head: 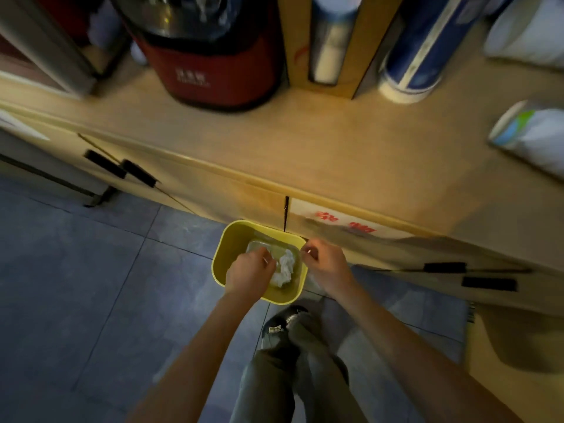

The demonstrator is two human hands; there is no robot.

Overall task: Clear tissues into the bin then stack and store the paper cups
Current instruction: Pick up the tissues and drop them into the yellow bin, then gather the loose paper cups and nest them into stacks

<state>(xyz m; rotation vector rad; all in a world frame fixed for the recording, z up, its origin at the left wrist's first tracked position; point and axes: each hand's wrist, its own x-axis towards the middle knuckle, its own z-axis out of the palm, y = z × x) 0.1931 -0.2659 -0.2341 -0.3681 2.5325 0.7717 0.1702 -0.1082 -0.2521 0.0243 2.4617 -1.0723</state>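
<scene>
A yellow bin (pixel 227 254) stands on the tiled floor against the wooden cabinet. A crumpled white tissue (pixel 285 270) lies inside it on a clear liner. My left hand (pixel 250 273) hovers over the bin's left side, fingers curled, knuckles right beside the tissue. My right hand (pixel 326 264) hangs over the bin's right rim, fingers curled too. I see nothing held in either hand. A wrapped sleeve that looks like paper cups (pixel 531 135) lies on the countertop at the far right.
On the wooden counter (pixel 274 141) stand a red appliance (pixel 213 68), a cardboard holder with a white stack (pixel 329 44) and a blue wrapped roll (pixel 421 53). Cabinet doors with black handles (pixel 445 267) sit below. My shoe (pixel 283 325) is behind the bin.
</scene>
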